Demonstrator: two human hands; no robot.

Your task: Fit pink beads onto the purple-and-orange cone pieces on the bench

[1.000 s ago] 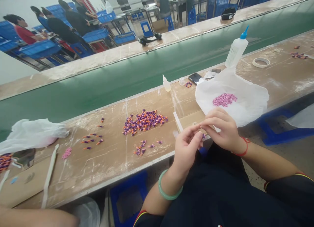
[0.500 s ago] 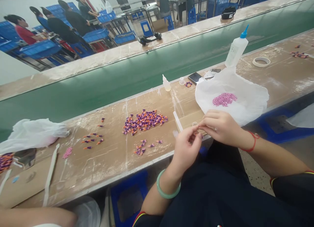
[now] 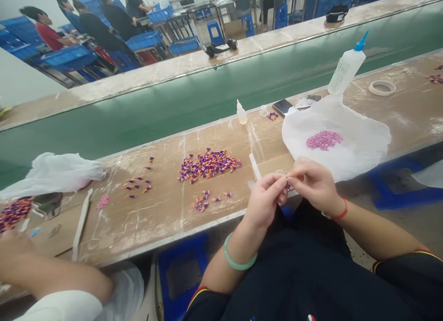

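Observation:
My left hand (image 3: 265, 198), with a pale green bangle at the wrist, is closed in a pinch around a small purple piece (image 3: 288, 186). Against its fingertips, my right hand (image 3: 313, 182) pinches too, at the same piece; whether it holds something else of its own is too small to tell. To the left lies a heap of small purple-and-orange pieces (image 3: 209, 165), with a smaller group (image 3: 201, 203) nearer the table edge. Beyond my right hand, many tiny pink pieces (image 3: 324, 140) rest on a white sheet (image 3: 367, 136).
Behind the heap stand a small dropper bottle (image 3: 241, 113) and a phone (image 3: 283, 107). A large blue-capped bottle (image 3: 347, 70) and a tape roll (image 3: 382, 87) are at the right. At the left, a co-worker's arm (image 3: 65, 272) reaches over the table beside a white plastic bag (image 3: 57, 173).
My right hand has turned, with its fingers now drawn into a pinch at my left fingertips. The co-worker's arm has come further over the table at left. The view has shifted slightly.

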